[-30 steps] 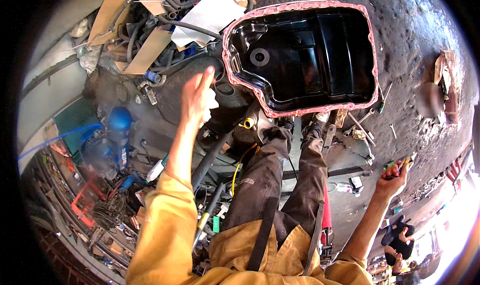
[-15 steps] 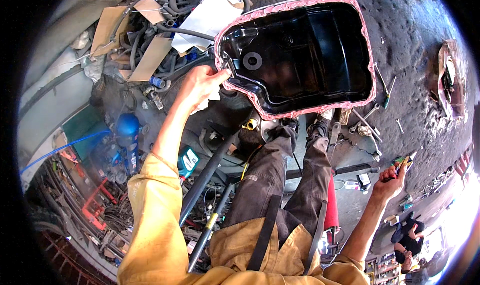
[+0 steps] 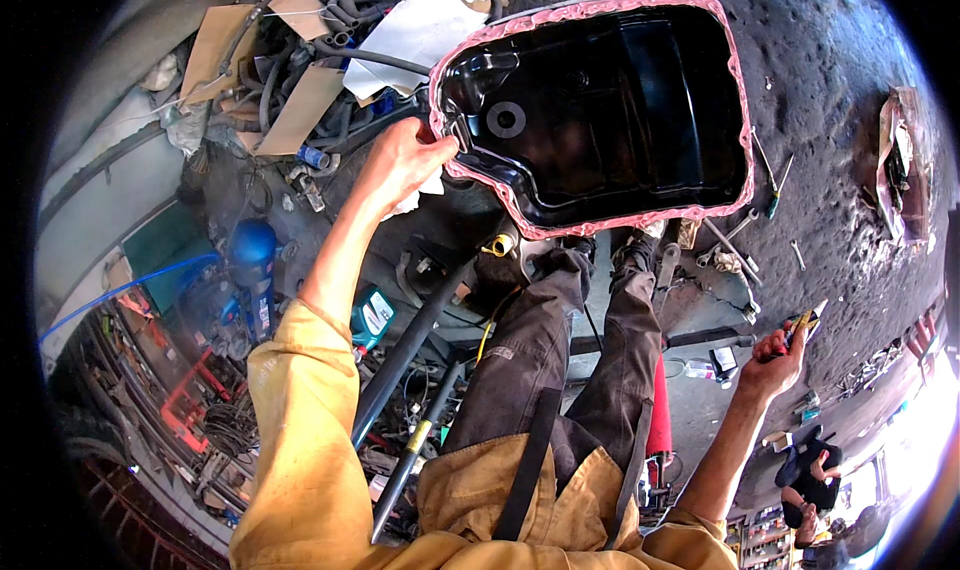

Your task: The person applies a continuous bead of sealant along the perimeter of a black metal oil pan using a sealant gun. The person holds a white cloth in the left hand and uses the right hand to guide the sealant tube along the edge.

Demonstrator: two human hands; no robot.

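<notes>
A black oil pan (image 3: 600,120) is in front of me, its hollow side facing up. Uneven pink sealant (image 3: 738,80) runs along its rim. At the pan's left corner, my left hand (image 3: 402,165) is closed, thumb and fingers pinching the edge. Some crumpled white paper or cloth (image 3: 418,196) shows beneath that hand. Off to the right, apart from the pan, my right hand (image 3: 776,368) is wrapped round a sealant tube (image 3: 803,328) with a pale pointed tip. Fingers cover much of the tube.
Hoses and cardboard pieces (image 3: 300,110) are heaped at the far left. Wrenches (image 3: 735,235) and a screwdriver (image 3: 778,192) lie on the dark floor right of the pan. A teal bottle (image 3: 370,315) stands near my left forearm. Another person (image 3: 815,480) is at the lower right.
My right hand, with the sealant tube, has shifted slightly left. My left hand keeps its grip on the pan's corner, and the pan looks nearly unmoved.
</notes>
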